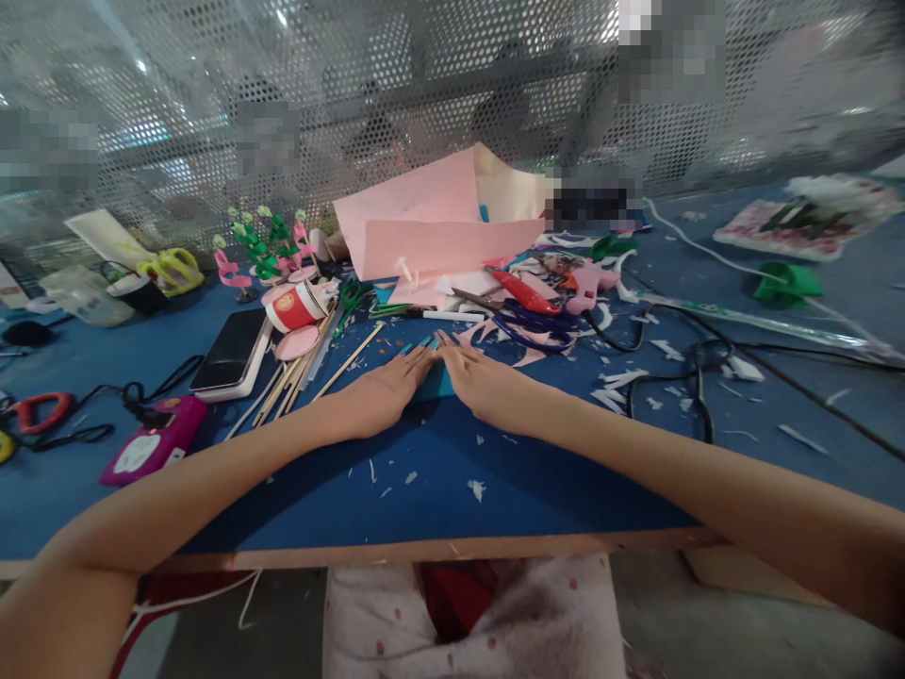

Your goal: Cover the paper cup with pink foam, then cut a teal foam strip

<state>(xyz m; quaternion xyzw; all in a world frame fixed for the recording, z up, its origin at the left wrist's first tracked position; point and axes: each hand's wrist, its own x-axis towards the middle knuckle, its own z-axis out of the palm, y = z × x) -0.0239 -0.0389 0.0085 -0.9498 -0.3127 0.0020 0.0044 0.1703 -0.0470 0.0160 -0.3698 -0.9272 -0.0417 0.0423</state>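
Note:
On the blue table, a piece of teal paper point(434, 385) lies under both hands and shows mainly in the gap between them. My left hand point(386, 391) rests flat on its left part, fingers stretched forward. From the other side, my right hand point(485, 382) lies on the paper with its fingers extended, and the fingertips of both hands meet at its far end. Neither hand visibly grasps anything. Just beyond the right hand are scissors with dark blue handles point(537, 325) among pink paper scraps point(481, 332). A thin wooden stick point(346, 363) lies near the left hand.
Left of the hands are wooden sticks point(287, 391), a red-and-white paper cup point(295, 307), a phone point(233, 349) and a purple device point(156, 438). Large pink paper sheets point(424, 240) stand behind. A pink glue gun point(588, 286) and black cables point(699, 377) lie right.

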